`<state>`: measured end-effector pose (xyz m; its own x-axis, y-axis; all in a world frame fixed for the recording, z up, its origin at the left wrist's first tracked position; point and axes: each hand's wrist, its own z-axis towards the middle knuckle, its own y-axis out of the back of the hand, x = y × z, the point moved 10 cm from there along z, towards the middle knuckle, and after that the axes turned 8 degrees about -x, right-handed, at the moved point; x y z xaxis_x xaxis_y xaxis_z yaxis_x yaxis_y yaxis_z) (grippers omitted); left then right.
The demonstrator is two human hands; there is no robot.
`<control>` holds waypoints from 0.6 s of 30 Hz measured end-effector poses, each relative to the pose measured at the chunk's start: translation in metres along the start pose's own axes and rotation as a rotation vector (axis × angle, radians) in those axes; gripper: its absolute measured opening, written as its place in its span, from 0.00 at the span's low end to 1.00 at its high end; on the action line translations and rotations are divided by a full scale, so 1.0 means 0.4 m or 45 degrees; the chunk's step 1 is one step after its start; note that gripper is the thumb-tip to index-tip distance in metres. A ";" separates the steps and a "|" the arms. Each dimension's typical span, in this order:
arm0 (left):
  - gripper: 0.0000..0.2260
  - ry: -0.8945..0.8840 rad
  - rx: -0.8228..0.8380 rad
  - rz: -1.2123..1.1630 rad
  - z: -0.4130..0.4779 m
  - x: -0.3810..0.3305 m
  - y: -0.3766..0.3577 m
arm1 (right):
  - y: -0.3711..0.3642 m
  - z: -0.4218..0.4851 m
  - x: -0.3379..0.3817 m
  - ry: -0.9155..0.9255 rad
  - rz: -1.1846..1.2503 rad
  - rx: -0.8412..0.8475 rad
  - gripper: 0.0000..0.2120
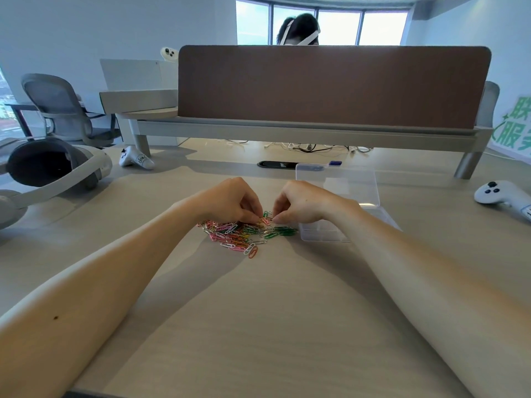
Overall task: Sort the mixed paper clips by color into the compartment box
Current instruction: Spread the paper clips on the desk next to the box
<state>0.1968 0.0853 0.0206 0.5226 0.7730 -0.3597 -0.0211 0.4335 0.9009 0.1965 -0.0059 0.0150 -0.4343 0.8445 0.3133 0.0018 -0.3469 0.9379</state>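
Left hand, right hand seemingly pinch looped wire clips.

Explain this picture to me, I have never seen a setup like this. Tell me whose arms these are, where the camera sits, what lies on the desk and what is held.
There is no machine here. A person wears one wide-angle camera on the head, looking forward and down, so the two bare arms are their own. On the desk lies a heap of mixed paper clips in pink, green, orange and white. To its right stands a clear compartment box with its lid open; the compartments that show look empty. The left hand and the right hand both have curled fingers pinching paper clips at the far edge of the heap. Further off lie a headset and a white controller on the left, and another controller on the right.
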 end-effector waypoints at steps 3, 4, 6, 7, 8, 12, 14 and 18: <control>0.04 0.007 -0.085 0.066 0.004 0.007 0.012 | -0.007 0.001 0.002 0.008 -0.011 0.018 0.07; 0.04 0.013 -0.114 0.088 0.004 0.008 0.017 | -0.008 0.002 0.003 0.013 -0.011 0.021 0.07; 0.05 0.017 -0.119 0.067 0.002 0.001 0.019 | -0.010 0.001 0.006 0.020 -0.009 0.024 0.08; 0.07 0.015 -0.092 0.038 0.000 -0.005 0.015 | -0.010 0.001 0.006 0.020 -0.013 0.024 0.08; 0.08 0.013 -0.053 0.020 -0.001 -0.011 0.008 | -0.010 0.001 0.006 0.020 -0.018 0.023 0.08; 0.10 -0.004 0.078 0.066 -0.007 -0.024 -0.031 | -0.010 0.001 0.004 0.024 -0.050 0.028 0.07; 0.08 -0.013 0.085 0.089 -0.007 -0.024 -0.038 | -0.002 0.002 -0.001 0.027 -0.043 0.018 0.06; 0.07 -0.008 0.100 0.122 -0.007 -0.023 -0.042 | 0.017 0.004 -0.021 0.000 0.014 -0.008 0.05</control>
<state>0.1900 0.0720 0.0082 0.5264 0.8064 -0.2696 -0.0044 0.3197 0.9475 0.2014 -0.0146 0.0189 -0.4344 0.8406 0.3235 0.0011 -0.3587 0.9335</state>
